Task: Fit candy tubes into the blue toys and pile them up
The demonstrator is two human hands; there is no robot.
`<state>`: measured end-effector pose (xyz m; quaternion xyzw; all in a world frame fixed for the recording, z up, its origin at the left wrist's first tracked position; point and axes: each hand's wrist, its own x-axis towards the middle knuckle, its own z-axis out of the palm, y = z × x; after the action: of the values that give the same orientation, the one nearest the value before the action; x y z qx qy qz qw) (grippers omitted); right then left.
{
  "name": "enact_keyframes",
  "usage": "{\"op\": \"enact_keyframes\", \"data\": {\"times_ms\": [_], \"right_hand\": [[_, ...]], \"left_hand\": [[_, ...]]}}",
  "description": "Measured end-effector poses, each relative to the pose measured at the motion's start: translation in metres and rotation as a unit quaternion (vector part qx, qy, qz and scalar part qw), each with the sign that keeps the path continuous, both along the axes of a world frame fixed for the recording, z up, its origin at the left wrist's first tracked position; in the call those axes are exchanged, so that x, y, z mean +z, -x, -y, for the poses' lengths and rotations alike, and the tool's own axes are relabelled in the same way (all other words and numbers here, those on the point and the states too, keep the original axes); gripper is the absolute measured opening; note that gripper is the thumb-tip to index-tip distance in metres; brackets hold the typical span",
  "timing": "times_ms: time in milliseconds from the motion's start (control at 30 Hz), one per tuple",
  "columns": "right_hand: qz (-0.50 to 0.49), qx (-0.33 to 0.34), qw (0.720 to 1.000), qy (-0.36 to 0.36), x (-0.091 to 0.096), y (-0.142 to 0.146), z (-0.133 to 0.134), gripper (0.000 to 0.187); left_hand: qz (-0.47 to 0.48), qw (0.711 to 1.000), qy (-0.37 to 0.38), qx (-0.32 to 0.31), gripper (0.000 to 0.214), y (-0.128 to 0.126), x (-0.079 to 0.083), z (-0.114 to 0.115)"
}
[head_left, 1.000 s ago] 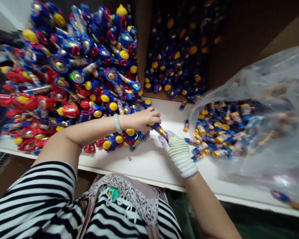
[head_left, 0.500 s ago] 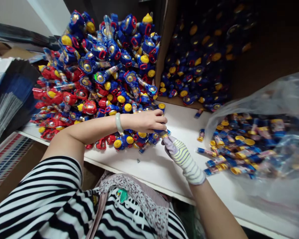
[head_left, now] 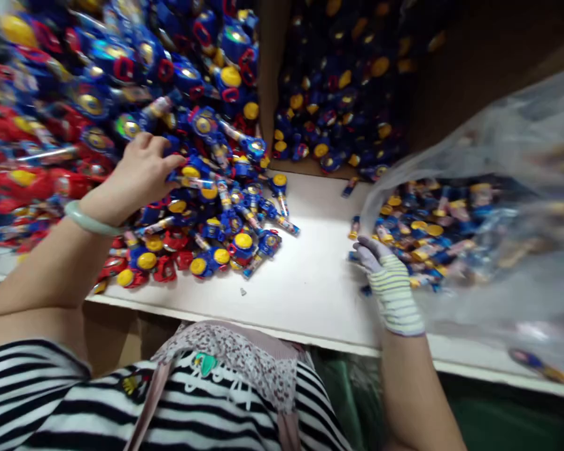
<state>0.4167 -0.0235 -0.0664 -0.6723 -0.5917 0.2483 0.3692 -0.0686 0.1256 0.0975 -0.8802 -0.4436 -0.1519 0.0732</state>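
Observation:
My left hand (head_left: 145,166), bare with a pale green bangle on the wrist, reaches over the heap of toys. Its fingers are apart, touching or just above blue toys with yellow caps and clear tubes (head_left: 202,183); I see nothing held. My right hand (head_left: 383,269), in a striped glove with grey-purple fingers, is at the mouth of a clear plastic bag (head_left: 479,134). Its fingers stretch over a small blue tube (head_left: 351,256), partly covering it. Small blue and yellow tubes (head_left: 425,250) fill the bag's opening. Blue toys (head_left: 243,244) lie at the heap's near edge.
Red toys (head_left: 51,181) lie at the left of the heap. A cardboard box (head_left: 269,81) of similar blue toys stands behind the white table (head_left: 305,300). Loose tubes (head_left: 350,186) lie near the bag. A small grey scrap (head_left: 243,292) is near the front edge.
The hands were together over a toy at the middle; now they are apart. My left hand has moved left onto the heap, my right hand right to the tubes. The view has shifted.

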Motion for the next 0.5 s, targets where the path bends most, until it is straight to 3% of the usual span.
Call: {"op": "enact_keyframes", "data": {"times_ms": [100, 167, 233, 300, 367, 433, 500], "right_hand": [[0.179, 0.001, 0.983, 0.037, 0.007, -0.007, 0.007, 0.036], [0.28, 0.03, 0.953, 0.112, 0.012, 0.001, 0.001, 0.037], [0.353, 0.036, 0.917, 0.182, 0.016, 0.009, -0.011, 0.041], [0.392, 0.029, 0.894, 0.215, 0.02, 0.014, -0.024, 0.043], [0.405, 0.027, 0.89, 0.21, 0.023, 0.014, -0.037, 0.043], [0.411, 0.03, 0.89, 0.196, 0.027, 0.012, -0.05, 0.044], [0.416, 0.038, 0.885, 0.206, 0.029, 0.012, -0.065, 0.045]], "left_hand": [[0.002, 0.996, 0.039, -0.082, 0.042, -0.079, -0.008, -0.01], [-0.016, 0.974, 0.141, -0.175, 0.037, -0.157, -0.023, -0.026], [-0.027, 0.948, 0.241, -0.205, 0.031, -0.241, -0.046, -0.045], [-0.03, 0.945, 0.28, -0.17, 0.029, -0.316, -0.071, -0.066], [-0.019, 0.957, 0.271, -0.103, 0.036, -0.371, -0.092, -0.086], [0.01, 0.974, 0.224, -0.027, 0.05, -0.402, -0.107, -0.103], [0.042, 0.982, 0.178, 0.043, 0.067, -0.412, -0.118, -0.118]]}}
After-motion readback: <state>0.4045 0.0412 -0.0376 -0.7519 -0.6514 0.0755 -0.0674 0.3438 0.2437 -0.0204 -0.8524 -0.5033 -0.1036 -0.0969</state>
